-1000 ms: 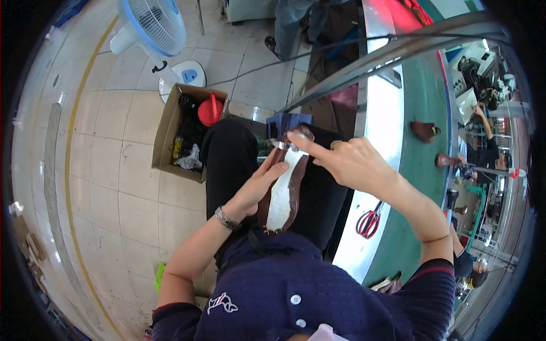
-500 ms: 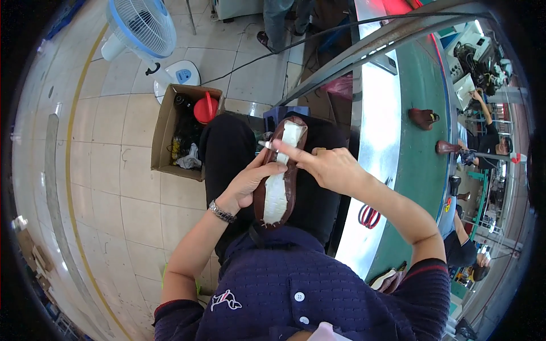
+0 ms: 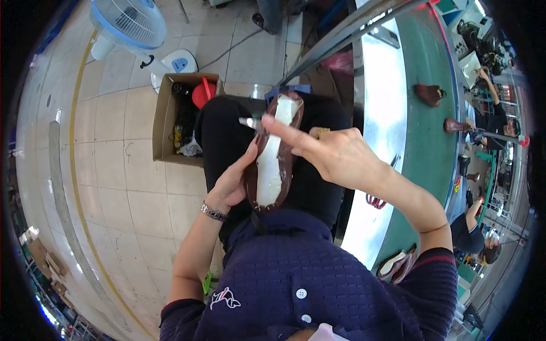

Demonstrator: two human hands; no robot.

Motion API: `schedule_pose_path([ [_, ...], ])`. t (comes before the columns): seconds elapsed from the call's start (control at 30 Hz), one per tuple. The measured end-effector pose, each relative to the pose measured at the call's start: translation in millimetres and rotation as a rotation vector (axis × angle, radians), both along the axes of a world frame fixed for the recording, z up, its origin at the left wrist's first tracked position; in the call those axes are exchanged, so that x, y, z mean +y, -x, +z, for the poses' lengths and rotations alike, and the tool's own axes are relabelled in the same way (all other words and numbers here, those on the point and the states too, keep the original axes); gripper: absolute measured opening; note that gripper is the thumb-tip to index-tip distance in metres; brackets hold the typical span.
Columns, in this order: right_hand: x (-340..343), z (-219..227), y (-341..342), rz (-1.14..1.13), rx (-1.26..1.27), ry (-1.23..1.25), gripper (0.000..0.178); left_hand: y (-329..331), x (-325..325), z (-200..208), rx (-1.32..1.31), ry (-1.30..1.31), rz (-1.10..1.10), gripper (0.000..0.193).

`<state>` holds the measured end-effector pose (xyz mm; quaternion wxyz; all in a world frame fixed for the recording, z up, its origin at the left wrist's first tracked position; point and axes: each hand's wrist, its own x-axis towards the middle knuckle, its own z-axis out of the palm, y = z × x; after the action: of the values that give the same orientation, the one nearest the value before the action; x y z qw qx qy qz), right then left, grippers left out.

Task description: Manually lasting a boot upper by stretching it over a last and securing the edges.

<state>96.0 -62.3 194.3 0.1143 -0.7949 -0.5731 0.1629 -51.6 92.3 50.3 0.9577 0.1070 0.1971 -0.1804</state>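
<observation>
A brown leather shoe upper [image 3: 251, 187] lies sole side up across my thighs, its toe and heel pointing away from and toward me. Down its middle runs a white insole [image 3: 269, 176], with the leather folded over around it. My left hand [image 3: 230, 181] grips the shoe along its left side, fingers partly hidden beneath. Over the upper part of the shoe reaches my right hand [image 3: 344, 156], its index finger stretched along a small metal knife blade [image 3: 248, 122] that sticks out at the left edge. The knife's handle is hidden in that hand.
A cardboard box [image 3: 165, 119] with a red lidded container [image 3: 202, 94] stands on the floor at left, by a fan [image 3: 129, 23]. At right are a metal-edged bench [image 3: 375, 108] and a green belt [image 3: 412, 153] carrying brown shoes [image 3: 429, 95]. Other people work beyond it.
My left thumb has come off the white insole to the shoe's left side. The knife blade now shows more plainly past my right index finger. The whole view has shifted slightly.
</observation>
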Motion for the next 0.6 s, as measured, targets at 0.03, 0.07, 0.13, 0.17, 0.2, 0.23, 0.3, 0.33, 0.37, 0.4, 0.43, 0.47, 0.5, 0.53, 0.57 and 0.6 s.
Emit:
schedule_pose_path([
  [0.03, -1.4, -8.4, 1.7, -0.045, 0.03, -0.086, 0.068, -3.0, -4.9, 12.7, 0.005, -0.123, 0.022, 0.061],
  [0.07, -1.1, -11.4, -1.2, -0.048, 0.001, 0.069, 0.067, -7.0, -9.0, 20.1, 0.009, -0.246, 0.04, 0.06],
  [0.13, 4.9, -24.2, -4.8, -0.059, -0.022, 0.256, 0.067, -8.6, -8.7, 18.4, -0.042, -0.332, 0.052, 0.059],
  [0.17, 4.8, -20.5, -3.8, -0.002, -0.111, 0.222, 0.07, -5.0, -8.7, 21.7, -0.015, -0.393, 0.047, 0.059],
  [0.2, 6.2, -14.8, -3.3, -0.004, -0.098, 0.223, 0.07, -4.5, -8.1, 24.1, 0.006, -0.457, 0.051, 0.059],
  [0.23, 7.6, -9.5, -2.8, 0.034, -0.116, 0.137, 0.078, -4.5, -6.9, 23.9, 0.017, -0.456, 0.045, 0.059],
  [0.3, 7.4, -11.1, 0.6, 0.068, -0.133, 0.047, 0.085, -4.3, -2.6, 22.7, 0.034, -0.473, 0.0, 0.06],
  [0.33, 7.4, -14.9, 2.5, 0.043, -0.102, 0.096, 0.081, -2.2, -0.3, 20.9, 0.035, -0.477, -0.003, 0.06],
  [0.37, 7.0, -19.9, 4.1, 0.018, -0.072, 0.144, 0.076, 0.4, 2.7, 18.0, 0.003, -0.405, -0.015, 0.06],
  [0.4, 4.3, -25.7, 7.2, -0.014, -0.043, 0.195, 0.071, 2.9, 4.4, 14.9, -0.031, -0.331, -0.034, 0.059],
  [0.43, 5.8, -35.9, 5.9, -0.032, -0.036, 0.046, 0.07, 4.8, 4.7, 12.1, -0.036, -0.333, -0.044, 0.059],
  [0.47, -1.2, -35.7, 4.5, -0.042, -0.039, 0.043, 0.07, 6.5, 4.8, 9.5, -0.011, -0.186, -0.019, 0.059],
  [0.5, 3.1, -23.1, 1.2, 0.038, -0.102, 0.094, 0.078, 8.0, 5.5, 6.3, 0.02, -0.042, 0.023, 0.06],
  [0.53, 6.4, -11.6, 2.9, 0.117, -0.162, 0.142, 0.086, 11.0, 4.4, 9.6, 0.025, -0.05, 0.03, 0.06],
  [0.57, 7.5, -6.5, 5.8, 0.121, -0.131, 0.082, 0.086, 12.5, 0.9, 14.3, -0.001, -0.225, 0.036, 0.06],
  [0.6, 5.1, -6.7, 8.0, 0.124, -0.141, 0.075, 0.086, 9.7, -2.4, 18.7, -0.042, -0.399, 0.041, 0.06],
])
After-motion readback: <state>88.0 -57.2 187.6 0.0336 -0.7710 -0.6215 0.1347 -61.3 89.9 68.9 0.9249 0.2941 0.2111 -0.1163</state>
